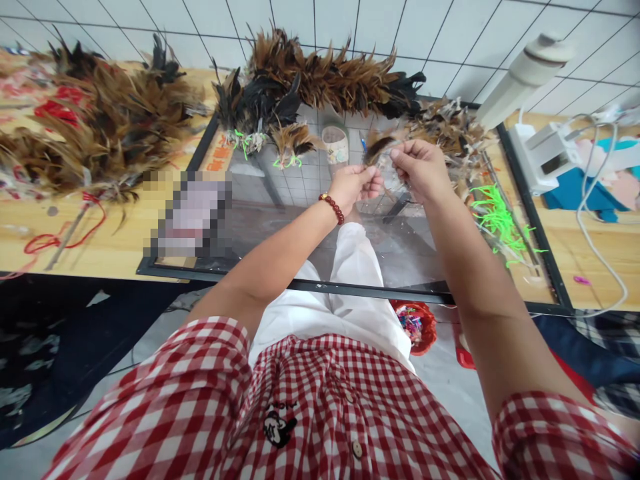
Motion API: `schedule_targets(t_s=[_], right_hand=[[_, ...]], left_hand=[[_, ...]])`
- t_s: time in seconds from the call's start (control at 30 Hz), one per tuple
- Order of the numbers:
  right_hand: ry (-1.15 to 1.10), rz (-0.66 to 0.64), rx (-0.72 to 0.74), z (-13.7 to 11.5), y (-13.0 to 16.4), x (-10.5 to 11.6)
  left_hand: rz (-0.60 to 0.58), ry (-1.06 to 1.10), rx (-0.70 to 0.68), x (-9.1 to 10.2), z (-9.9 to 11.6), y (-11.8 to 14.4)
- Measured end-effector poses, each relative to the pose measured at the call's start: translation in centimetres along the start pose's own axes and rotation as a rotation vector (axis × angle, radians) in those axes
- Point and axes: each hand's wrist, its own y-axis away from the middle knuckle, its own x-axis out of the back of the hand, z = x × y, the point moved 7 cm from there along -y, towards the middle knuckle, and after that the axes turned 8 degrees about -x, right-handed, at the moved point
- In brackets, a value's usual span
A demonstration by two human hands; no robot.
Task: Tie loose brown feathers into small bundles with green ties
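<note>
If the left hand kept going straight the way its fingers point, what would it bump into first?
The left hand points right, toward the right hand. It would likely meet the small feather bunch pinched between both hands, then the right hand's fingers. Depth is hard to judge, but they look nearly touching.

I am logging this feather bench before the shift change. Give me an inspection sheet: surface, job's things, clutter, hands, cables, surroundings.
Surface: black-framed glass table top between pale wooden benches.
Job's things: small brown feather bunch pinched between both hands; tied feather bundles with green ties behind.
Clutter: loose neon-green plastic ties; large brown and black feather piles; small white cup.
Hands: left hand, red bead bracelet at the wrist, and right hand, fingers closed on the bunch.
Cables: white cord looping over the right bench; red cord on the left.
Surroundings: white tiled wall; white lamp.
</note>
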Motion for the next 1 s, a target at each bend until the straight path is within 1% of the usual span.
schedule_targets(t_s=[0.03,0.1,0.17,0.2,0.3,0.4,0.53,0.7,0.8,1.0], right_hand=[[0.088,0.026,-0.009,0.2,-0.1,0.5],[0.330,0.033,-0.008,0.5,-0.2,1.0],[0.546,0.024,0.005,0.8,-0.1,0.8],[0.613,0.027,0.008,1.0,0.0,0.6],[0.703,0.039,0.038,1.3,0.2,-0.4],[0.770,-0.003,0.139,1.0,0.4,-1.7],[0.807,-0.046,0.312,-0.7,1.2,-1.9],[0.953,-0.018,0.490,-3.1,2.8,-1.9],[1.069,-0.020,0.517,-3.7,3.4,-2.5],[1.278,-0.082,0.524,-4.2,4.2,-3.8]], left_hand=[[0.040,0.054,-0.013,0.3,0.2,-0.2],[0.110,0.139,-0.027,1.0,0.4,-0.5],[0.166,0.190,-0.030,1.5,0.5,-0.8],[0.183,0.204,-0.028,1.7,0.4,-0.9],[0.197,0.219,-0.019,1.8,0.2,-1.1],[0.192,0.224,-0.018,1.8,0.1,-1.1],[0.189,0.203,-0.022,1.7,0.2,-0.9],[0.185,0.095,-0.056,1.2,0.1,-0.5],[0.157,0.009,-0.063,0.8,0.0,-0.5],[0.067,-0.111,-0.029,0.4,-0.2,-0.5]])
